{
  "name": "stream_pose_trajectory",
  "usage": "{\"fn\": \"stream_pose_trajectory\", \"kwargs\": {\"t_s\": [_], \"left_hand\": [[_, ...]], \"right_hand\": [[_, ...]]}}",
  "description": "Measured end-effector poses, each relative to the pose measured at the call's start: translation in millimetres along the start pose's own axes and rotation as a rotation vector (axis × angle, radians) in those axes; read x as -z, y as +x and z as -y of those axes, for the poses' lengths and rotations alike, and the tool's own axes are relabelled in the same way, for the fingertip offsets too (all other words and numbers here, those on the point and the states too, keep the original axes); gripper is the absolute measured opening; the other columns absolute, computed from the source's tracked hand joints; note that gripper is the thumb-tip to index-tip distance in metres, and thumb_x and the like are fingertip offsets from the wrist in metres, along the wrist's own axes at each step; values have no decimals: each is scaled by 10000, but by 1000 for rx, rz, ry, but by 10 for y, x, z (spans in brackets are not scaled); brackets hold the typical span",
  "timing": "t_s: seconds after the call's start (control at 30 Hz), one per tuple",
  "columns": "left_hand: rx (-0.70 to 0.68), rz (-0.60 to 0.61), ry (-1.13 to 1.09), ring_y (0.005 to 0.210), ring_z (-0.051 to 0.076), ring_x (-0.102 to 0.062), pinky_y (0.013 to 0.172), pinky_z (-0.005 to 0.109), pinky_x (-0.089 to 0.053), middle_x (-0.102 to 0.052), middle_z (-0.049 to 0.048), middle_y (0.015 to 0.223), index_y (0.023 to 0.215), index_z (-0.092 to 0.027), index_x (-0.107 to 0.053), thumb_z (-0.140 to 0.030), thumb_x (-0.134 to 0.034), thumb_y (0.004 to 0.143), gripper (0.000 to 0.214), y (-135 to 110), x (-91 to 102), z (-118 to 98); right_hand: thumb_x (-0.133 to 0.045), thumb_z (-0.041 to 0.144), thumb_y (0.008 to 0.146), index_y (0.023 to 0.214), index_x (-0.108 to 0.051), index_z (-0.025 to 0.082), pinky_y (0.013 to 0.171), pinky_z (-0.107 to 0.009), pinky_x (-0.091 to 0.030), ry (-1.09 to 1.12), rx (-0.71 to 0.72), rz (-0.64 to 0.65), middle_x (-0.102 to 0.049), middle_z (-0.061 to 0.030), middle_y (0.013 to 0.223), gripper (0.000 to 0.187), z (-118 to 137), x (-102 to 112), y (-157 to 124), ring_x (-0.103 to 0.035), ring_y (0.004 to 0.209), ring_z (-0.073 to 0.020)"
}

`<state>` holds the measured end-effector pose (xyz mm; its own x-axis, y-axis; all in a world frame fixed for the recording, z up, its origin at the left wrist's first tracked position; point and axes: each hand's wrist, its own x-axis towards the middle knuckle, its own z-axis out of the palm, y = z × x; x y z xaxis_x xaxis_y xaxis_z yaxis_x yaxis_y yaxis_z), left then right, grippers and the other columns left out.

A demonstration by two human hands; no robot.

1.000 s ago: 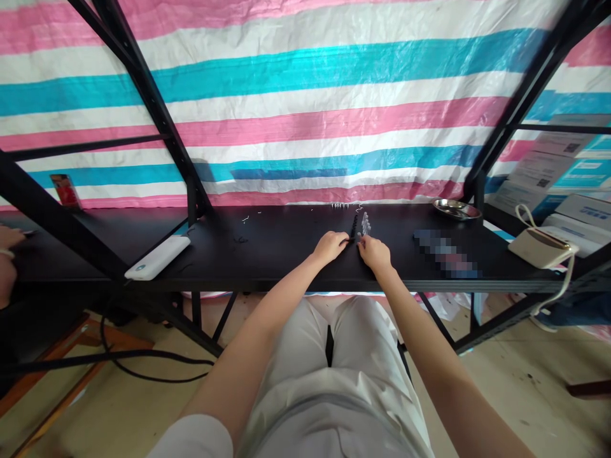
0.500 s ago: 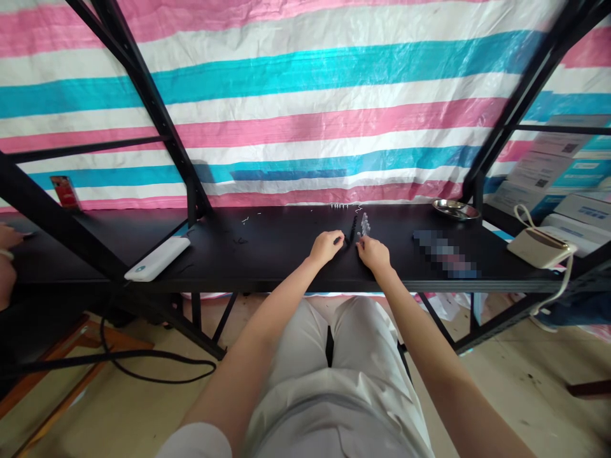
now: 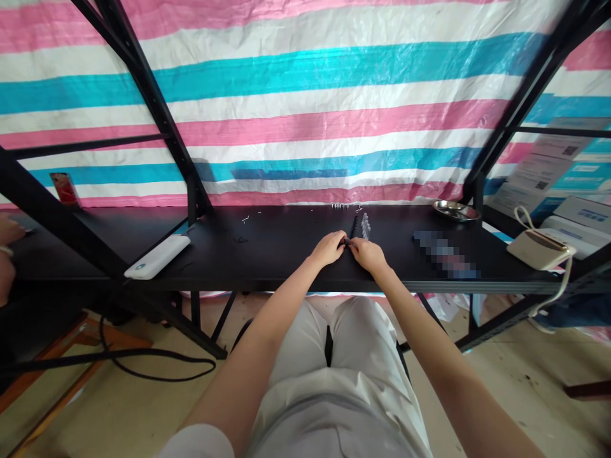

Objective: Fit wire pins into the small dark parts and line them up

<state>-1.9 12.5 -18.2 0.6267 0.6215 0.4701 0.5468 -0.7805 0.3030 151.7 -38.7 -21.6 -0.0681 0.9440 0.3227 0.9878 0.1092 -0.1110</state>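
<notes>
My left hand (image 3: 329, 249) is closed in a pinch on a small dark piece (image 3: 348, 242), too small to name. From the other side, the fingers of my right hand (image 3: 370, 255) are pinched on the same piece, so both hands meet close above the black tabletop (image 3: 286, 245). Just beyond my fingers stands a row of small black parts (image 3: 354, 226). Beside it on the right runs a row of small clear plastic parts (image 3: 365, 224). Farther back lies a short line of small white pieces (image 3: 340, 206).
A white oblong device (image 3: 158, 257) lies left, a round metal dish (image 3: 456, 210) back right. A blurred-out item (image 3: 446, 254) and a cream bag (image 3: 541, 247) are on the right. Black shelf posts (image 3: 157, 114) frame the table. Another person's hand (image 3: 10, 230) shows far left.
My right hand has moved slightly left, from the near end of the clear row to my left hand. Its fingers now meet the small dark piece.
</notes>
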Motion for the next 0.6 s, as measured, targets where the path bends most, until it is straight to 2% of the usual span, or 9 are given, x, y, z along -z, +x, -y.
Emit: {"fn": "stream_pose_trajectory", "kwargs": {"t_s": [0.13, 0.2, 0.27, 0.37, 0.47, 0.6], "left_hand": [[5, 83, 83, 1182, 208, -461, 962, 386, -386, -487, 58, 1314, 1211, -222, -491, -167, -382, 862, 370, 53, -79, 75], [25, 137, 79, 1229, 198, -422, 994, 395, -359, -473, 42, 1338, 1221, -231, -494, -168, -338, 882, 378, 74, -113, 107], [46, 128, 66, 1196, 192, -452, 988, 383, -367, -526, 41, 1279, 1192, -219, -518, -173, -364, 878, 353, 80, -123, 124], [65, 48, 66, 1074, 202, -515, 927, 359, -413, -593, 52, 1134, 1084, -194, -575, -217, -477, 845, 260, 58, -95, 117], [96, -20, 80, 972, 206, -532, 865, 354, -441, -595, 57, 1001, 969, -188, -604, -277, -568, 803, 192, 21, -53, 94], [117, -148, 43, 902, 182, -540, 835, 329, -451, -557, 45, 926, 907, -183, -591, -260, -613, 766, 162, -16, -33, 96]], "right_hand": [[-355, 274, 903, 1119, -576, 234, 663, -233, -408, 19, 33, -14, -649, -52, 1065, 312, -14, -12, 6, -610, 876, -165], [-364, 277, 900, 1132, -571, 242, 662, -236, -411, 28, 32, -23, -649, -42, 1073, 313, -18, -11, 6, -613, 876, -167], [-374, 278, 896, 1119, -576, 240, 656, -236, -408, 35, 29, -22, -655, -40, 1057, 303, -18, -5, 4, -614, 871, -168], [-385, 291, 895, 1055, -592, 227, 640, -234, -393, 33, 15, -13, -666, -47, 1006, 269, -11, 6, -2, -615, 841, -169], [-386, 309, 900, 1005, -589, 211, 620, -232, -375, 19, -7, -5, -667, -58, 970, 249, 2, 16, -9, -614, 810, -167], [-388, 321, 902, 961, -575, 198, 587, -231, -347, 4, -21, -7, -671, -59, 926, 232, 22, 27, -14, -615, 771, -166]]}}
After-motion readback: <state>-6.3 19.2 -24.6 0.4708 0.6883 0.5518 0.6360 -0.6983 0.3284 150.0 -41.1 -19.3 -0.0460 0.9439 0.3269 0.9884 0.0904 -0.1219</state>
